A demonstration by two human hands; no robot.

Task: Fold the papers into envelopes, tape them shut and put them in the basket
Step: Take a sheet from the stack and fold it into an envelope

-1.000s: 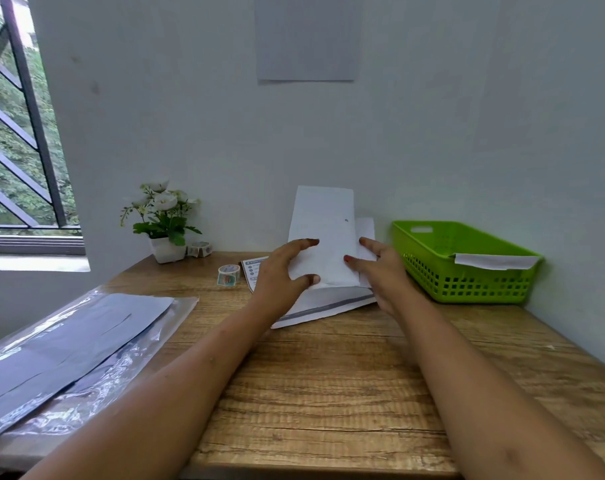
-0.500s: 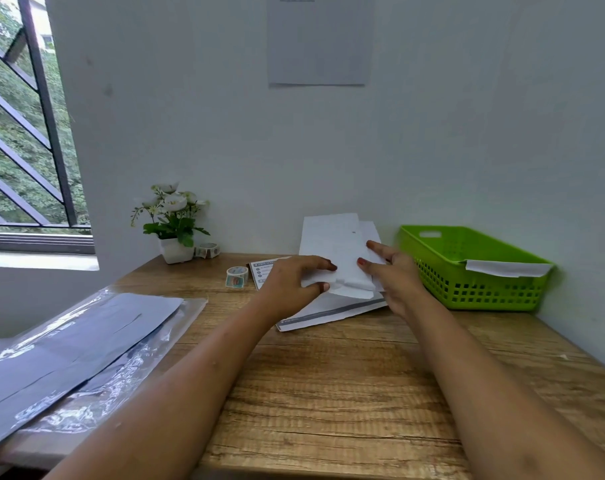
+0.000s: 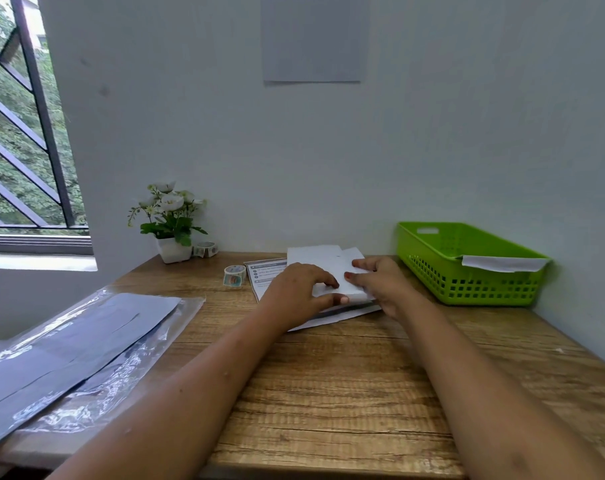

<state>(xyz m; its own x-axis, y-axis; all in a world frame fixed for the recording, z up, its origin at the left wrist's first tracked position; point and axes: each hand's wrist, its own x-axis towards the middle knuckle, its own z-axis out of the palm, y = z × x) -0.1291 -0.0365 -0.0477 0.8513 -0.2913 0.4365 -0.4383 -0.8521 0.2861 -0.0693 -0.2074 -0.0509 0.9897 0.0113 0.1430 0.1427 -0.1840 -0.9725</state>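
Early going, by the look of it: one folded white piece (image 3: pixel 502 263) already hanging on the rim of the green basket (image 3: pixel 467 289), off to the right of the fingers (image 3: pixel 330 282). White paper (image 3: pixel 323 261) under the fingertips, only part-folded and untaped. Tape roll (image 3: pixel 234 275) waiting to their left. Left hand (image 3: pixel 299 292) curled, pinching the paper's near fold between thumb and fingers. Right hand (image 3: pixel 380 285) nearly flat, fingertips pressing the same paper down.

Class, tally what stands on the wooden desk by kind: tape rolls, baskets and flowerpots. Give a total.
Patterned tape rolls: 2
Green plastic basket: 1
White pot of white flowers: 1
Total: 4
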